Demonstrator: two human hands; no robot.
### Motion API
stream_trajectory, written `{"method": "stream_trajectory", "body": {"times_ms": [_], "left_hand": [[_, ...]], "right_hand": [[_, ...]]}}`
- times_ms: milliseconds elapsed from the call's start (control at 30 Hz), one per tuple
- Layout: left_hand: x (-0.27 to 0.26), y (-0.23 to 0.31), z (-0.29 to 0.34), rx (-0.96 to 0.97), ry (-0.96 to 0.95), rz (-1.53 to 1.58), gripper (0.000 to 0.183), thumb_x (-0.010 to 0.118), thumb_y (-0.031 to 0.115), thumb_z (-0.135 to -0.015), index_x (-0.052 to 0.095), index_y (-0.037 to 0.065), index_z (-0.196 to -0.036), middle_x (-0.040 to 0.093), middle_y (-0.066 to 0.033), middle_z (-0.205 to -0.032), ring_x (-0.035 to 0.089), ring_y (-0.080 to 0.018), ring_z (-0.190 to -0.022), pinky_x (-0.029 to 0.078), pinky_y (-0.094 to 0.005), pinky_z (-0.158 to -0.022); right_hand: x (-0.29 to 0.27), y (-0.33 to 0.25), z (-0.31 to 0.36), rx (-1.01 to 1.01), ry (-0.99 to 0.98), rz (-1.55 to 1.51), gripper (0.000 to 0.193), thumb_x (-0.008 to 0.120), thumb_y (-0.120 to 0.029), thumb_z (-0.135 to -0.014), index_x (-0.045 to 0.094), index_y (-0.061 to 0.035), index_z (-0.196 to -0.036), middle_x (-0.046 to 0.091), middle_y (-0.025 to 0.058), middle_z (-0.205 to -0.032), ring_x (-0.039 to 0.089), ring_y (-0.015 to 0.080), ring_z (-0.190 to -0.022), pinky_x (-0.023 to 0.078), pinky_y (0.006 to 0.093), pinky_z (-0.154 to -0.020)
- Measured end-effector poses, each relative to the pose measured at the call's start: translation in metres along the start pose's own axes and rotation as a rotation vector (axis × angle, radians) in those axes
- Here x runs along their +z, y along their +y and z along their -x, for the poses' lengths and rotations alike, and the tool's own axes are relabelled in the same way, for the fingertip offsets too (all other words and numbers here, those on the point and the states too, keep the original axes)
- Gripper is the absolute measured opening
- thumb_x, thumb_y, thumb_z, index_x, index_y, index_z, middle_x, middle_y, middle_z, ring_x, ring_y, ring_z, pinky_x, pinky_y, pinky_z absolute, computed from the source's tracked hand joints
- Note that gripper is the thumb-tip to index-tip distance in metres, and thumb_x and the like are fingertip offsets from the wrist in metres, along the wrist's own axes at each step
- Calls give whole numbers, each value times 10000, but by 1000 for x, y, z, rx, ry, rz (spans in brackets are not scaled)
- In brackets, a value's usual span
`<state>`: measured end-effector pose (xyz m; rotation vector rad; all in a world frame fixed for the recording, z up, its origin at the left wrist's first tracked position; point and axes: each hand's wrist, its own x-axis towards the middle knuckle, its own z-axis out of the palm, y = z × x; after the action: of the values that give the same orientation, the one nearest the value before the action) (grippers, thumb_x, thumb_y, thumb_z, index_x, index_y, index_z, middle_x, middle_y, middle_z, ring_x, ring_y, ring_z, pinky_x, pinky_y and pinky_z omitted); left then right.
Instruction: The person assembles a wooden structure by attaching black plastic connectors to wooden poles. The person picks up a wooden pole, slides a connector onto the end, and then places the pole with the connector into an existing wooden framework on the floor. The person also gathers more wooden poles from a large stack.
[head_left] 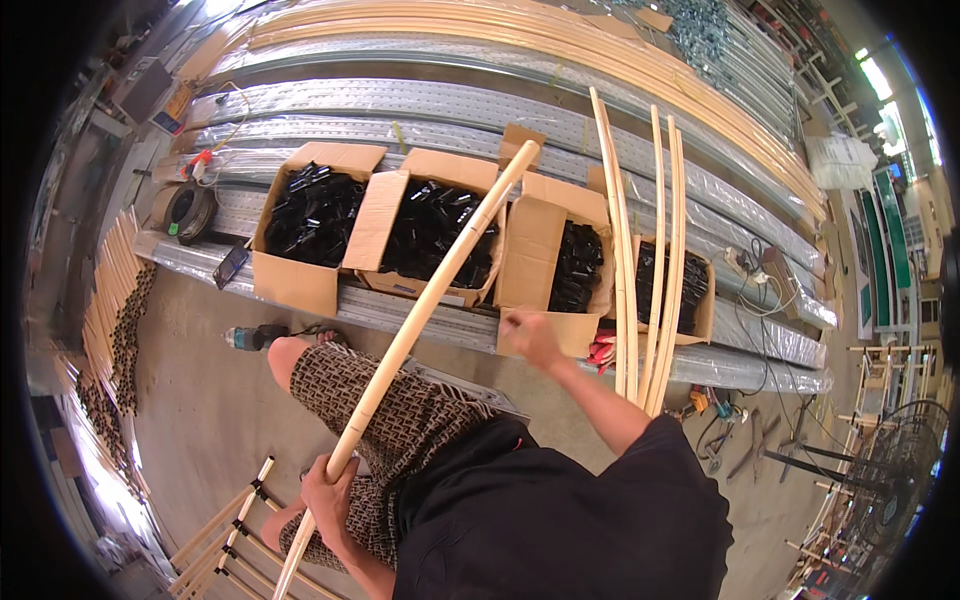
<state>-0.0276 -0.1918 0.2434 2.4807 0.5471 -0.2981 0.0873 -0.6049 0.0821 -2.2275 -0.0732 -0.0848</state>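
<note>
A long cream-coloured pipe (420,310) with thin dark marks slants across the middle of the view, from low left up over the boxes. My left hand (328,492) is wrapped round its lower part, beside my knee. In front of a cardboard box (530,250), my right hand (533,338) has its fingers curled together; whether anything small is between them is hidden. That box holds black parts (576,268) that look like pipe joints. Several more cream pipes (660,260) stand upright to the right of this hand, crossing the boxes.
More open boxes of black parts (316,215) sit on wrapped metal profiles (450,110). A cordless power tool (252,338) lies on the floor. A pipe frame with black joints (235,525) stands low left; a fan (885,490) is at the right. Red-white gloves (602,350) lie by the boxes.
</note>
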Motion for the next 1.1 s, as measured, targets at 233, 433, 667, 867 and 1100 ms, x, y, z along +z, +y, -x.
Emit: {"method": "stream_trajectory", "body": {"times_ms": [233,433,667,867,1100], "left_hand": [[0,12,0,3,-124,42,306,770,170,-800,662,-15,-1019,655,-114,-784,600,-199,-727,480,-334,-712],[-9,44,4,-65,-160,62,356,751,59,-767,640,34,-1104,684,-112,-947,651,-223,-909,483,-331,-858],[-21,29,17,26,-25,-15,435,781,228,-780,628,50,-1146,654,-176,-1142,578,-396,-1080,453,-429,-921],[-14,-3,28,69,-14,-77,558,738,464,-812,619,28,-1140,649,-169,-1082,606,-371,-1051,477,-455,-907],[-17,-4,28,40,-46,64,619,703,512,-846,600,17,-1202,640,-162,-1148,586,-361,-1102,459,-438,-950]], "right_hand": [[-48,236,-1,813,289,408,139,668,-120,-790,735,-45,-886,727,155,-902,700,315,-881,554,401,-812],[-48,262,-29,703,38,459,379,688,-165,-782,651,-43,-1140,675,205,-1128,645,379,-1039,518,438,-909],[-9,252,-57,799,-235,782,269,547,-145,-890,684,8,-1064,648,266,-1128,654,427,-1055,555,498,-887],[-24,254,-59,498,-371,775,270,666,-254,-827,720,2,-889,688,265,-966,675,431,-939,554,508,-765],[-72,225,-67,879,-211,-99,240,724,-96,-796,544,22,-692,580,124,-591,559,217,-412,446,340,-335]]}}
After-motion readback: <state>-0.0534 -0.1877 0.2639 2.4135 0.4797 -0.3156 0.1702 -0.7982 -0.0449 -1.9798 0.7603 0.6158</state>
